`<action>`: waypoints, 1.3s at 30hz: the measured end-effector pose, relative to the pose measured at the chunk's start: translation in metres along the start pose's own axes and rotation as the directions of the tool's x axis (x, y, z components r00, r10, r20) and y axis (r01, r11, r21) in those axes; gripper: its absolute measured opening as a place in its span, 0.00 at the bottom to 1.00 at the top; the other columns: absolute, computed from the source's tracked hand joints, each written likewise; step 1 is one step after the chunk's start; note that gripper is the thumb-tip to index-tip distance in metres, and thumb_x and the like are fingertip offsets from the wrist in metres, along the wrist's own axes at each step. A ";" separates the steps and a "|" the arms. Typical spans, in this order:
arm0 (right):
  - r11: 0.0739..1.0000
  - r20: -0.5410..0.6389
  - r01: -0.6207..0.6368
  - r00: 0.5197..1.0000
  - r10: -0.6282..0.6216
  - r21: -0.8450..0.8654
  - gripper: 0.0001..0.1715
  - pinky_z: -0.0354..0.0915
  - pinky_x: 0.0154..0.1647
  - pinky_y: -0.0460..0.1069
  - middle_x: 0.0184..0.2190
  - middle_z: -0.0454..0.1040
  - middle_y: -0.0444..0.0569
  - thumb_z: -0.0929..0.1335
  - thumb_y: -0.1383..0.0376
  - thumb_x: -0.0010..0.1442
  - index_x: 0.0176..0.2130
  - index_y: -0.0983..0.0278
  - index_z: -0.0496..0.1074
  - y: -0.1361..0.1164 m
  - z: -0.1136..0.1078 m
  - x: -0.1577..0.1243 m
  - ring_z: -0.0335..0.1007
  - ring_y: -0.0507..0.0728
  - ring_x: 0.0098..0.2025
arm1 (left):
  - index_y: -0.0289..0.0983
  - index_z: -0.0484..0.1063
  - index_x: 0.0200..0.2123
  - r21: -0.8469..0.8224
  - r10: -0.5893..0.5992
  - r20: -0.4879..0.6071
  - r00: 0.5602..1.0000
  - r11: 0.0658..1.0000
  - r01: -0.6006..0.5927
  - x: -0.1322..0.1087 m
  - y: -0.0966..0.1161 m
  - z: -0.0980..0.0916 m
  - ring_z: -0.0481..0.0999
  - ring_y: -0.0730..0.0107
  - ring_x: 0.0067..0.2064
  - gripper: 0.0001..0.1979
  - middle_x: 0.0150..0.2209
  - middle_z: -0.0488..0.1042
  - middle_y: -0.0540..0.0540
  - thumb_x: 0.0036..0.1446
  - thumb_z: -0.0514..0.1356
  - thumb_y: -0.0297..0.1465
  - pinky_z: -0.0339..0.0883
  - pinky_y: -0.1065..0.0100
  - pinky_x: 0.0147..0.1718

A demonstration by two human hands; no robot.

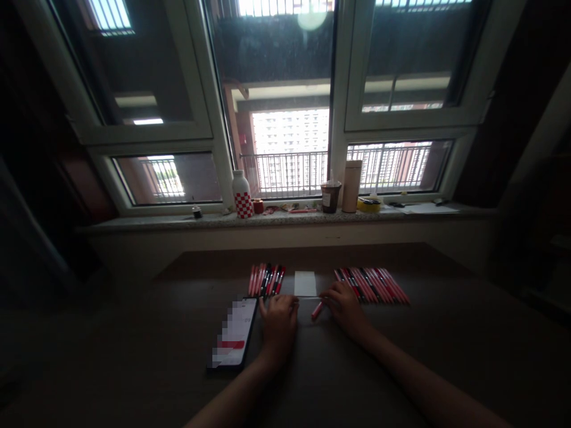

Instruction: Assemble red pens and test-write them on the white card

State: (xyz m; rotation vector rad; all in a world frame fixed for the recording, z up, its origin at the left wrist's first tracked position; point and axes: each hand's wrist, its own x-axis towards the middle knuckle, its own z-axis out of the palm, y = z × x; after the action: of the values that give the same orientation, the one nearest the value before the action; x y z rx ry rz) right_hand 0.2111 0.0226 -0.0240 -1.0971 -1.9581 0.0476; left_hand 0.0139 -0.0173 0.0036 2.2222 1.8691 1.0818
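Note:
My left hand (279, 324) rests on the table just below a white square of paper (306, 283), its fingers curled together. A thin pale edge shows between my hands; what the left fingers hold, if anything, I cannot make out. My right hand (345, 309) has its fingers closed at the upper end of a pink pen (317, 311), which slants down to the left. Beyond the left hand lies a row of pink, red and black pens (266, 280). A longer row of similar pens (372, 285) lies past the right hand, which covers part of it.
A phone (236, 336) with its screen lit lies left of my left hand on the dark table (178, 321). On the windowsill behind stand a checked bottle (242, 195), a lidded drink cup (330, 196), a tall tan flask (352, 185) and a yellow roll (369, 205).

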 end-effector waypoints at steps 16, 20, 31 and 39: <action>1.000 0.019 0.015 1.000 -0.015 -0.011 0.09 0.59 0.42 0.53 0.33 0.69 0.49 0.65 0.64 0.62 0.37 0.59 0.75 -0.006 -0.003 0.000 0.63 0.58 0.41 | 0.43 0.72 0.36 0.022 0.009 0.007 1.000 1.000 -0.009 -0.001 -0.001 0.000 0.69 0.63 0.47 0.10 0.40 0.76 0.49 0.60 0.51 0.30 0.38 0.46 0.60; 0.999 0.021 0.023 1.000 -0.023 -0.025 0.09 0.60 0.42 0.54 0.33 0.69 0.49 0.65 0.64 0.62 0.37 0.60 0.76 -0.009 -0.005 0.001 0.63 0.59 0.41 | 0.43 0.72 0.36 0.020 0.019 0.005 1.000 1.000 -0.019 -0.001 0.000 -0.001 0.70 0.64 0.47 0.09 0.40 0.76 0.50 0.60 0.52 0.30 0.39 0.46 0.60; 0.998 0.049 0.060 0.997 -0.060 0.006 0.08 0.60 0.43 0.53 0.33 0.69 0.48 0.65 0.64 0.62 0.36 0.59 0.76 -0.009 -0.004 0.001 0.63 0.58 0.41 | 0.45 0.74 0.35 -0.007 0.038 0.028 0.999 0.999 -0.037 0.001 -0.005 0.007 0.68 0.61 0.50 0.08 0.42 0.74 0.49 0.58 0.54 0.33 0.40 0.43 0.59; 0.997 0.082 0.078 0.993 -0.080 0.017 0.08 0.60 0.44 0.53 0.33 0.70 0.48 0.66 0.65 0.61 0.36 0.60 0.76 -0.013 -0.006 0.001 0.63 0.58 0.42 | 0.45 0.75 0.35 -0.060 0.058 0.062 0.996 0.997 -0.054 0.002 -0.007 0.009 0.66 0.59 0.54 0.07 0.42 0.74 0.49 0.56 0.56 0.33 0.41 0.45 0.58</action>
State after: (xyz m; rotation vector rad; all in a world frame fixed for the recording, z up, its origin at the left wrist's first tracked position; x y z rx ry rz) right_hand 0.2061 0.0139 -0.0145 -1.0225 -2.0704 0.0640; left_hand 0.0126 -0.0104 -0.0056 2.2614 1.7381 1.0465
